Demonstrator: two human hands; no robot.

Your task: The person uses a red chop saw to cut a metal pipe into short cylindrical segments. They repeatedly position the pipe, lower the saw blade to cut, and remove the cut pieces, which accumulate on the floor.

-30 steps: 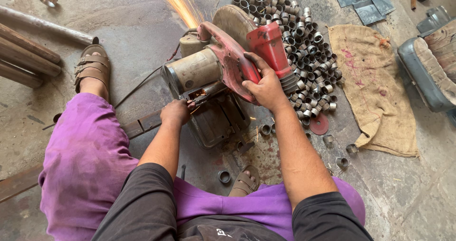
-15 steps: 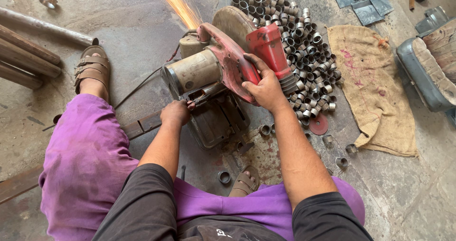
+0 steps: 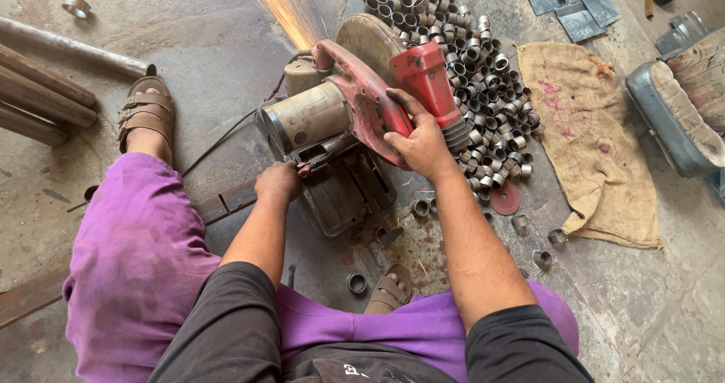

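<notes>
Down on the concrete floor [image 3: 226,43], between the person's spread legs in purple trousers [image 3: 136,254], sits the red chop saw [image 3: 355,111], with its grey motor drum to the left of the blade guard. The right hand [image 3: 419,145] is wrapped tight around the saw's red handle [image 3: 423,77]. The left hand [image 3: 281,180] is closed low at the front of the saw's base, beside a flat steel bar [image 3: 226,200] that runs out from the saw to the left; what exactly its fingers grip I cannot tell. Sparks [image 3: 285,7] spray up and away behind the saw.

Just right of the saw lies a heap of short cut metal rings [image 3: 476,73], and a few stray rings [image 3: 540,258] are scattered nearer the person's right knee. A red round disc [image 3: 504,199] lies flat at the heap's near edge. Beyond the heap, further right of the saw, a stained burlap sack [image 3: 589,141] is spread on the floor, and past it a grey metal tub [image 3: 664,118]. Left of the saw, a sandalled foot [image 3: 147,111] rests on the floor, with long rusty pipes [image 3: 38,88] beyond it. A second sandalled foot [image 3: 389,291] sits just in front of the saw's base.
</notes>
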